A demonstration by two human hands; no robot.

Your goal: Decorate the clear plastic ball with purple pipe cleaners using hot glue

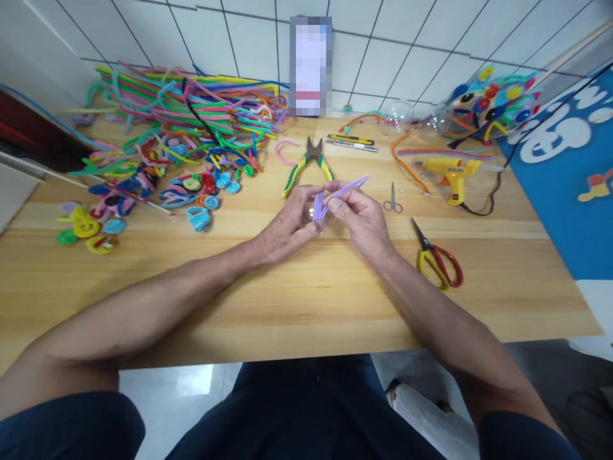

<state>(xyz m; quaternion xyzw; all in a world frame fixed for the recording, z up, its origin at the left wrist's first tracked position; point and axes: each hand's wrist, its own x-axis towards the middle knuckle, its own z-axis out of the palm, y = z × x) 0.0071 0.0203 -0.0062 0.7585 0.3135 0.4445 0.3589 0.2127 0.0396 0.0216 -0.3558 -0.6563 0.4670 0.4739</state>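
Note:
Over the middle of the wooden table, my left hand (286, 223) is closed around a small clear ball (310, 213), mostly hidden by the fingers. Purple pipe cleaner (352, 186) lies in side-by-side strands across the ball. Its loose end sticks out up and to the right. My right hand (363, 220) pinches this pipe cleaner between thumb and fingers, close against the left fingertips. Just beyond the hands lie green-and-yellow pliers (313, 153) with their handles spread. Small scissors (393, 200) rest to the right of my right hand.
Colourful pipe cleaners (182, 102) are heaped at the back left, with coiled pieces (86, 222) nearer. A phone (309, 67) leans on the tiled wall. To the right are a yellow glue gun (453, 176), red-and-yellow scissors (438, 259), cutter knives (352, 140) and clear balls (396, 118).

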